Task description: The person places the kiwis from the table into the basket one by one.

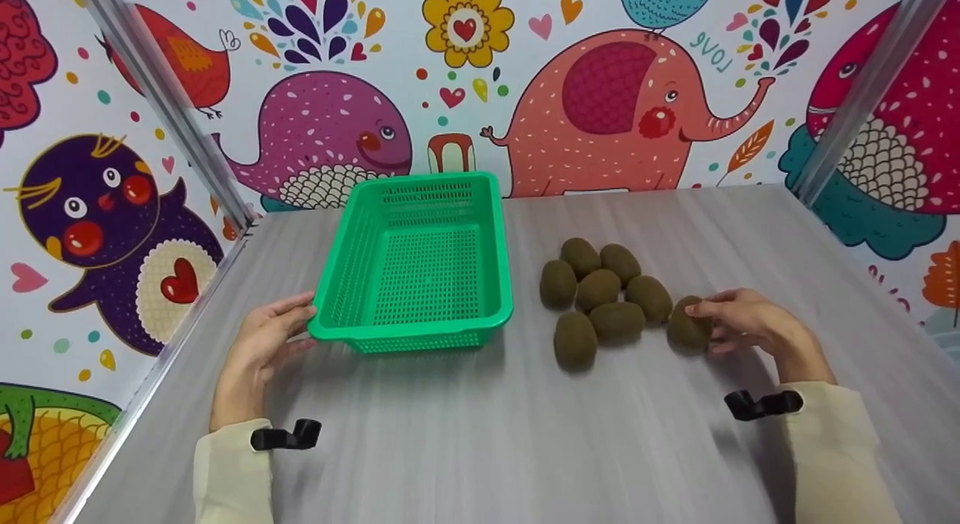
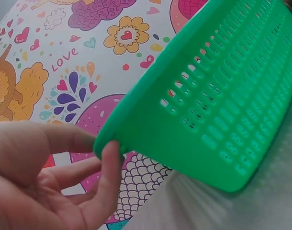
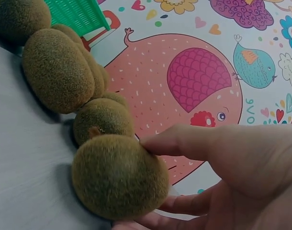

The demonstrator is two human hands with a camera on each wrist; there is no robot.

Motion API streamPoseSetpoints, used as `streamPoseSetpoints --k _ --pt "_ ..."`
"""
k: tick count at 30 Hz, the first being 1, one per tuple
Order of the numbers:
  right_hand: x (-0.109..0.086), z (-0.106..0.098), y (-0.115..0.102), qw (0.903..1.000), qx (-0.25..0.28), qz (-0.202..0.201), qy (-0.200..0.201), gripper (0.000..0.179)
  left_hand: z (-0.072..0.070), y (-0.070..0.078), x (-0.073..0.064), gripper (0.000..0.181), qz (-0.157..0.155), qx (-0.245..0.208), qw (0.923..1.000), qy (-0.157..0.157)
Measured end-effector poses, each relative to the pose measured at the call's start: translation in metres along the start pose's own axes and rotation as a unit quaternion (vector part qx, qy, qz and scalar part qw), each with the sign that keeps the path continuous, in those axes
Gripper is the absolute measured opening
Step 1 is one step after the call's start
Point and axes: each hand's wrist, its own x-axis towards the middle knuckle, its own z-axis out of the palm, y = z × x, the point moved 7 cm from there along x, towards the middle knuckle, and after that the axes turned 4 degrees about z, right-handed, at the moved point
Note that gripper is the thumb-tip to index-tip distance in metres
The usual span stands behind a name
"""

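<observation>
A green plastic basket with slotted walls stands on the table, and nothing lies in it. My left hand pinches its near left corner, thumb and fingers on the rim in the left wrist view. On the right, my right hand holds a brown fuzzy kiwi between thumb and fingers. In the right wrist view this kiwi appears close up, low by the table. Several more kiwis lie clustered between the basket and the right hand.
The grey wood-grain table is bounded by a patterned wall with cartoon animals. Metal posts rise at its back corners. A black wrist mount sits on the left sleeve, another mount on the right.
</observation>
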Motion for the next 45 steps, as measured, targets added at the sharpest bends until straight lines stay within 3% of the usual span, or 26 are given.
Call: streamPoseSetpoints --k 8,14,21,37,45 --pt "-0.004 -0.011 0.0 0.9996 0.005 -0.008 0.025 0.087 -0.002 0.0 -0.002 0.062 -0.002 0.009 1.0 -0.002" --pt "-0.008 -0.018 0.002 0.9986 0.043 -0.004 0.031 0.089 -0.001 -0.001 -0.001 0.061 -0.003 0.005 1.0 -0.003" --pt "-0.01 -0.016 -0.007 0.996 0.072 -0.026 0.046 0.092 -0.001 0.0 -0.001 0.063 0.001 0.003 1.0 -0.005" --pt "-0.023 -0.001 -0.057 0.986 0.116 -0.107 0.052 0.087 -0.003 -0.003 0.0 0.066 -0.006 -0.013 0.9998 -0.011" --pt "-0.021 0.005 -0.088 0.9785 0.159 -0.13 0.019 0.083 -0.001 -0.003 0.0 0.065 -0.005 -0.019 0.9997 -0.014"
